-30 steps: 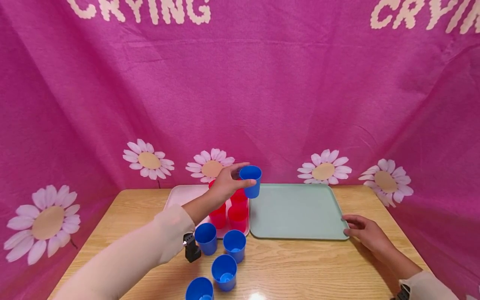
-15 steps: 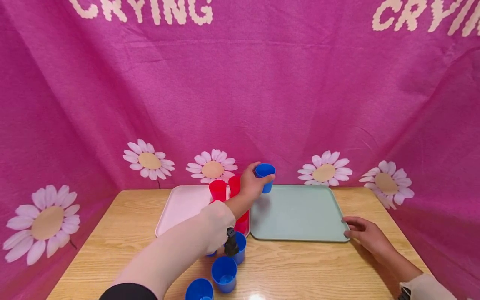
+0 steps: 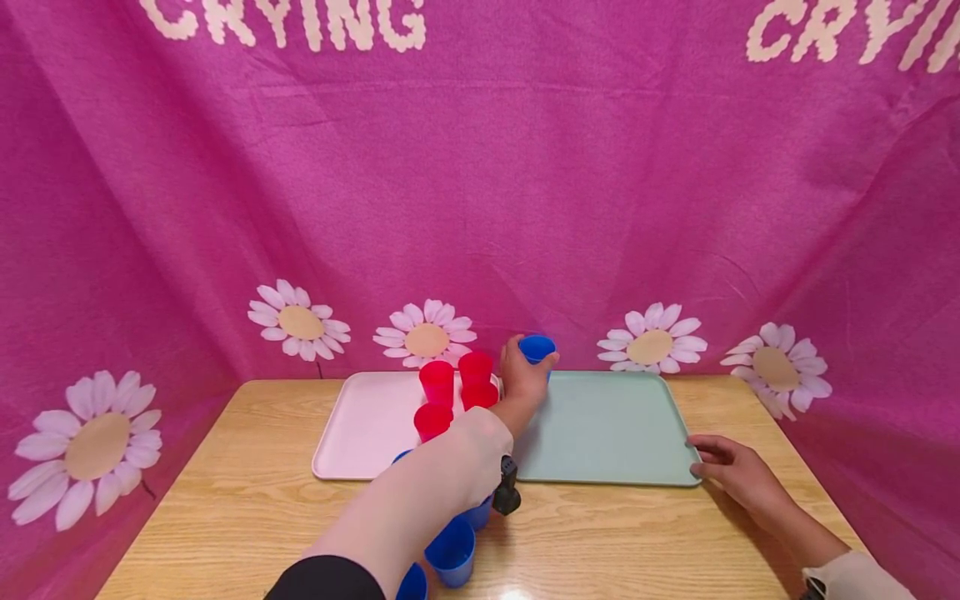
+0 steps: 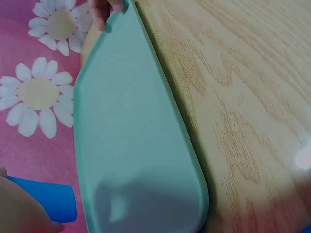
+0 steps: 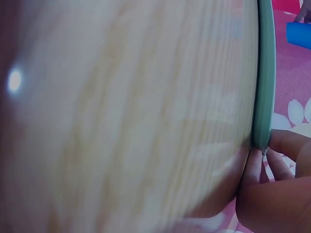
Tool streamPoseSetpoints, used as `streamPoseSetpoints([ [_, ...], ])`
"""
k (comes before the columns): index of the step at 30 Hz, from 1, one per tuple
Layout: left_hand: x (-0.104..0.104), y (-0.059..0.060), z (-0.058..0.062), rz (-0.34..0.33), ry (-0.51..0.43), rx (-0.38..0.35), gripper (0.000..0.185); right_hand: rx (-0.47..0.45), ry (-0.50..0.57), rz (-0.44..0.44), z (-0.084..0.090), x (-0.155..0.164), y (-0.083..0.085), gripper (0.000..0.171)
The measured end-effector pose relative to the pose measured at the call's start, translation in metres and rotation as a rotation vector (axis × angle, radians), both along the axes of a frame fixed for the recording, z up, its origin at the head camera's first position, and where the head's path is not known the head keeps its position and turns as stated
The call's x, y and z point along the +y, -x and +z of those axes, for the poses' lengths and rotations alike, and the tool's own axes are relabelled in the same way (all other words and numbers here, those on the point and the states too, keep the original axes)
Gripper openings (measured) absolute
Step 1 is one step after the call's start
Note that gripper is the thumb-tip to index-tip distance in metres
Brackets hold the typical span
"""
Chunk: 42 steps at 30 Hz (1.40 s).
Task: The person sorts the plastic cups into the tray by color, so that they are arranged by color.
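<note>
My left hand (image 3: 524,377) grips a blue plastic cup (image 3: 537,347) upright, thumb and fingers round its side, over the far left corner of the pale green tray (image 3: 607,433). In the left wrist view the same blue cup (image 4: 57,200) shows beside the tray's far edge, and a shadow falls on the tray. At the tray's right side, near its front corner, my right hand (image 3: 742,477) holds the rim between thumb and fingers. The right wrist view has the fingers (image 5: 278,165) right at the green rim (image 5: 264,97).
Left of the green tray lies a pink tray (image 3: 360,433) with several red cups (image 3: 437,382) standing on its right part. Several blue cups (image 3: 452,550) stand on the wooden table (image 3: 607,542) in front, partly hidden by my left sleeve. A pink daisy cloth (image 3: 480,167) hangs behind.
My left hand has carried the blue cup rightward from over the red cups to the green tray's far left corner, then lowered it slightly. My right hand stays at the tray's rim.
</note>
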<state>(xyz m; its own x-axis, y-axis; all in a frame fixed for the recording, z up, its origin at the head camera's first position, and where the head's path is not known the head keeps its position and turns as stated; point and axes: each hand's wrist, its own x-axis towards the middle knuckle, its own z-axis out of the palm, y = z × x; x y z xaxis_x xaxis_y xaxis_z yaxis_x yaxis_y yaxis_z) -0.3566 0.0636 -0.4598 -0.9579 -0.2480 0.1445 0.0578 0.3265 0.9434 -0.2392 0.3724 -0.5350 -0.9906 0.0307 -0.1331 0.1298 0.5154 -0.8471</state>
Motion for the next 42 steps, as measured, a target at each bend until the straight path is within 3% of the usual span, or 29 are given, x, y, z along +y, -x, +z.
streamPoseSetpoints([
  [4,0.003,0.004,-0.010,0.002,0.001,-0.013,0.063,0.001,0.009,0.002,-0.001,-0.001,0.000,0.057],
  [5,0.004,0.009,-0.017,0.016,0.022,0.014,0.063,-0.002,0.005,0.000,-0.001,-0.001,0.000,0.057],
  [9,0.005,0.007,-0.019,0.014,0.031,0.009,0.062,-0.011,-0.021,-0.007,0.000,0.000,0.001,0.057],
  [11,0.007,0.007,-0.020,0.007,0.020,-0.003,0.063,-0.010,-0.034,-0.008,0.000,0.000,0.002,0.056],
  [12,0.008,0.003,-0.014,-0.010,0.001,-0.036,0.063,-0.009,-0.035,-0.009,0.000,0.001,0.002,0.056],
  [20,0.023,0.006,-0.020,-0.048,-0.012,-0.094,0.064,-0.011,-0.026,-0.009,0.001,0.001,0.001,0.056],
  [25,0.030,0.007,-0.019,-0.064,-0.034,-0.097,0.063,-0.002,-0.005,-0.005,-0.001,0.001,0.001,0.056],
  [42,0.036,0.006,-0.019,-0.144,0.057,-0.156,0.058,0.011,0.019,-0.004,-0.004,0.002,0.001,0.055],
])
